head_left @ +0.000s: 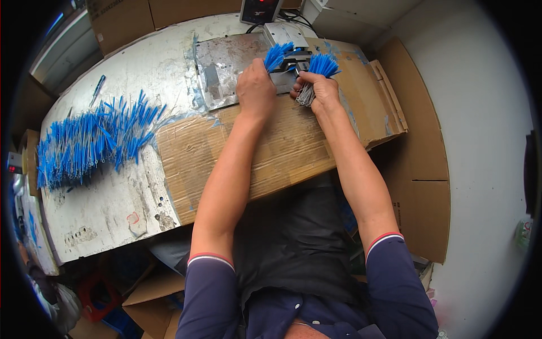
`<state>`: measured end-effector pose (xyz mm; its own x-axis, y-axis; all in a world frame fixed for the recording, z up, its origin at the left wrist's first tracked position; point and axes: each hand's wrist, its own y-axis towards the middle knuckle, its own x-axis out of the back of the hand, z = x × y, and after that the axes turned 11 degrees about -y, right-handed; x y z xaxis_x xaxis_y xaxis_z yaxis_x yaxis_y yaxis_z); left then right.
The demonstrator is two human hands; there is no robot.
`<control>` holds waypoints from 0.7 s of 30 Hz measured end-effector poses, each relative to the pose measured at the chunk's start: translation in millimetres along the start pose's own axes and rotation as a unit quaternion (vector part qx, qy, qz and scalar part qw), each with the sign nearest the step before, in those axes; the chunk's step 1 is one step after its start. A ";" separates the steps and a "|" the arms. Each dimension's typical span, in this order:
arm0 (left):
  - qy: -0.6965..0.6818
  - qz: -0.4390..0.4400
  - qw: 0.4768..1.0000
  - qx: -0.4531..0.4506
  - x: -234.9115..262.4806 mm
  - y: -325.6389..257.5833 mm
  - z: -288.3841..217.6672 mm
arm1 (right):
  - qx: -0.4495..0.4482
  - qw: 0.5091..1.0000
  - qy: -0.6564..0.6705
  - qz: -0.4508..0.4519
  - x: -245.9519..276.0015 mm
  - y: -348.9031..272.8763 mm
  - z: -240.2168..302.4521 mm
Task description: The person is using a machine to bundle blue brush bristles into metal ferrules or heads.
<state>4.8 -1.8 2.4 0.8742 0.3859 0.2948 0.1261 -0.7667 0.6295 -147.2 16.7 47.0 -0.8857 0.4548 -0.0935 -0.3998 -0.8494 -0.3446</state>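
Blue-sleeved wires fan from both fists: the left hand [256, 85] clenches one bunch [277, 55] pointing toward one o'clock, the right hand [319, 90] grips another bunch [322, 65], both touching the small metal machine [291, 53] at twelve o'clock.

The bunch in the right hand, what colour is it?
Bright blue bunch with silvery grey ends, held by the right hand; seen in the head view.

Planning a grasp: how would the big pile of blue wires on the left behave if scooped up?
The pile of blue wires is probably floppy: thin strands splay in different directions. Likely light for its bulk, being loose and airy. Strands would probably tangle and shed; a few already stick out at the edges.
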 end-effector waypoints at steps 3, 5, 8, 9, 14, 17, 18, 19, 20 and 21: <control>0.015 0.048 0.999 0.002 -0.6 -0.8 -0.6 | 0.004 0.999 0.003 0.032 7.3 -6.2 0.2; 0.008 0.052 0.999 0.000 1.1 -1.0 -0.1 | -0.004 0.999 -0.003 0.045 8.2 -7.9 0.8; 0.001 0.061 0.998 -0.002 1.8 -0.4 -3.0 | -0.001 0.999 -0.019 0.035 9.6 -8.3 0.3; 0.004 0.064 0.998 -0.001 1.5 -0.1 -2.6 | 0.005 0.999 -0.021 0.027 9.0 -8.3 0.3; 0.007 0.065 0.998 -0.002 0.8 0.1 -2.5 | 0.007 0.999 -0.044 0.020 12.1 -4.4 -3.4; 0.005 0.073 0.997 -0.004 0.4 -0.4 -2.3 | 0.003 0.998 -0.039 0.048 14.8 -4.9 -3.9; 0.005 0.078 0.997 -0.008 0.8 -0.2 -2.2 | -0.007 0.997 -0.058 0.040 14.4 -6.3 -2.8; 0.006 0.078 0.997 -0.008 1.4 -0.6 -2.3 | -0.017 0.996 -0.077 0.032 13.7 -8.0 -1.8; 0.011 0.090 0.996 -0.003 2.2 -1.6 -2.5 | -0.017 0.996 -0.077 0.033 12.9 -9.5 -1.5; 0.015 0.103 0.995 0.002 2.5 -2.1 -3.3 | -0.014 0.995 -0.091 0.037 13.7 -10.1 -1.3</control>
<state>5.1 2.4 4.2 0.8675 0.2357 0.4380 -0.0514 -0.8334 0.5503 -155.1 31.9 48.0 -0.9414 0.3335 0.0504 -0.3278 -0.8694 -0.3697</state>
